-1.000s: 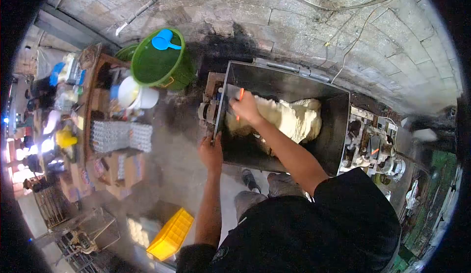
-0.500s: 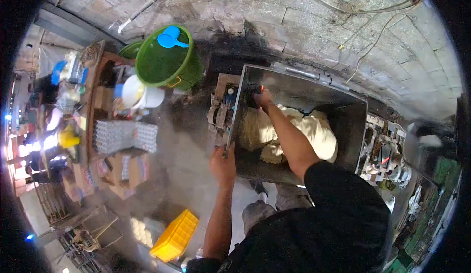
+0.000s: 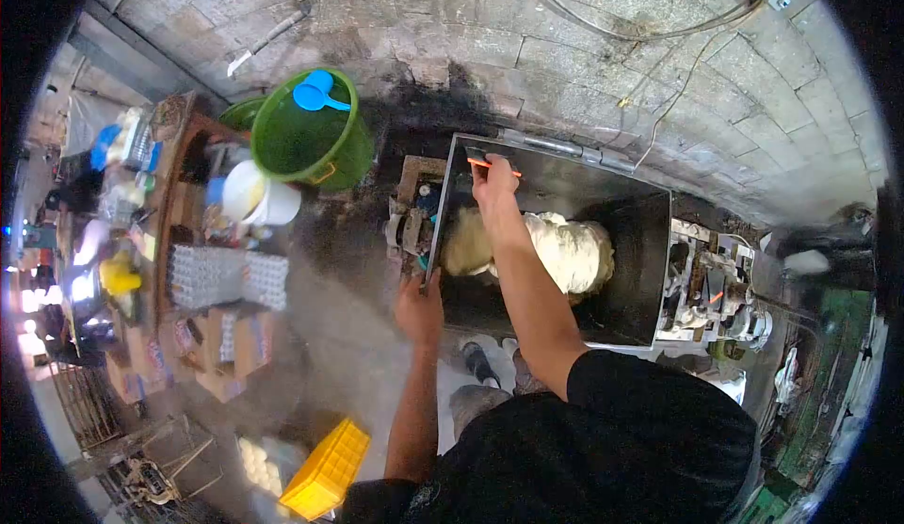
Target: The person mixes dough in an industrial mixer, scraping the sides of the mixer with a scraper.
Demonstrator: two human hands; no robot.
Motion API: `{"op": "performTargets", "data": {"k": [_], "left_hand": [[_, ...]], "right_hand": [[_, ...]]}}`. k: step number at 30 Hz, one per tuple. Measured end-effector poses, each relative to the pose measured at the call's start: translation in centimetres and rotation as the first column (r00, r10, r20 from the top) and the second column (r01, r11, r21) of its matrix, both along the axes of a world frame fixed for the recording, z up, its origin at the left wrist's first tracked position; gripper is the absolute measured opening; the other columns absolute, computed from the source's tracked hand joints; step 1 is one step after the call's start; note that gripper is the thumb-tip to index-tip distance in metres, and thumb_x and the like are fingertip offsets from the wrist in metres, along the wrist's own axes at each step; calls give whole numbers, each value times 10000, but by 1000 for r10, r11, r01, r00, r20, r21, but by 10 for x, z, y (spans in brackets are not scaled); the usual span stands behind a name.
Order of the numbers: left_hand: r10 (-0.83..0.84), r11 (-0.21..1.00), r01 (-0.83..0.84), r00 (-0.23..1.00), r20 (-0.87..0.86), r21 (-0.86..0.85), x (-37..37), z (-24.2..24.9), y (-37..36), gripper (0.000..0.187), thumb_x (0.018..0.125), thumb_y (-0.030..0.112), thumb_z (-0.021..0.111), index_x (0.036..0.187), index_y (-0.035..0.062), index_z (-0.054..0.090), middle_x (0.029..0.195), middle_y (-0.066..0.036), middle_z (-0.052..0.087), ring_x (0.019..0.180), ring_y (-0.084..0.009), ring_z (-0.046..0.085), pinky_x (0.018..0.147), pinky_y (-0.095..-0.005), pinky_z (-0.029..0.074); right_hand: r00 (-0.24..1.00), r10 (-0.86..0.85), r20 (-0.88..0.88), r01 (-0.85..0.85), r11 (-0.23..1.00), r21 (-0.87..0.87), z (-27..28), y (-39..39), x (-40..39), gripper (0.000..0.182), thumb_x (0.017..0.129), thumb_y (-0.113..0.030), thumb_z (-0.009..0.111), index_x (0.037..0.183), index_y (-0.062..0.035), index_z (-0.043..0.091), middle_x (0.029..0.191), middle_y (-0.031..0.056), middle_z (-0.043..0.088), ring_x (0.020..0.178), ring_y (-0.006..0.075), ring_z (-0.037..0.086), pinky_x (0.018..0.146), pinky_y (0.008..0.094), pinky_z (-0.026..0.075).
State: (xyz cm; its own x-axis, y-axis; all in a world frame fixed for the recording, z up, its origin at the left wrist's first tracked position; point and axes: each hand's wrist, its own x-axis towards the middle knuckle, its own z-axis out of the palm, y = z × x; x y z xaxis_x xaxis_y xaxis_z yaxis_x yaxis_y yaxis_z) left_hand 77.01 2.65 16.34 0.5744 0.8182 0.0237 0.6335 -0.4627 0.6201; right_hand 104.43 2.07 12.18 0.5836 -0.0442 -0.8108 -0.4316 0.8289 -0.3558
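Observation:
My right hand [image 3: 495, 181] is closed around a scraper [image 3: 478, 159] with an orange handle and a dark blade, at the back left corner of a metal trough [image 3: 640, 322]. A large pale mass of dough [image 3: 570, 249] lies inside the trough, partly covered by my right forearm. At the trough's left wall, my left hand [image 3: 420, 307] is wrapped over the near corner of the rim.
Machine parts [image 3: 411, 223] flank the trough's left side, with more machinery [image 3: 711, 289] on the right. Back left stands a green bucket [image 3: 353, 152] with a blue dipper [image 3: 318, 93]. Egg trays [image 3: 202, 277], boxes and a yellow crate [image 3: 330, 467] are to the left.
My right hand has moved back and up toward the trough's back left corner with the scraper. The dough's outline looks rounder. My left hand stays on the rim, and the view has shifted slightly.

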Motion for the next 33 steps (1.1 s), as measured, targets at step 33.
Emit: {"op": "performTargets", "data": {"k": [33], "left_hand": [[34, 999, -35, 999, 25, 16, -5, 1, -6, 360, 811, 404, 695, 871, 50, 724, 776, -207, 652, 752, -399, 639, 662, -462, 489]], "right_hand": [[266, 636, -725, -310, -655, -689, -75, -230, -84, 384, 760, -231, 719, 1069, -23, 626, 982, 219, 656, 923, 380, 637, 779, 469, 507]]}}
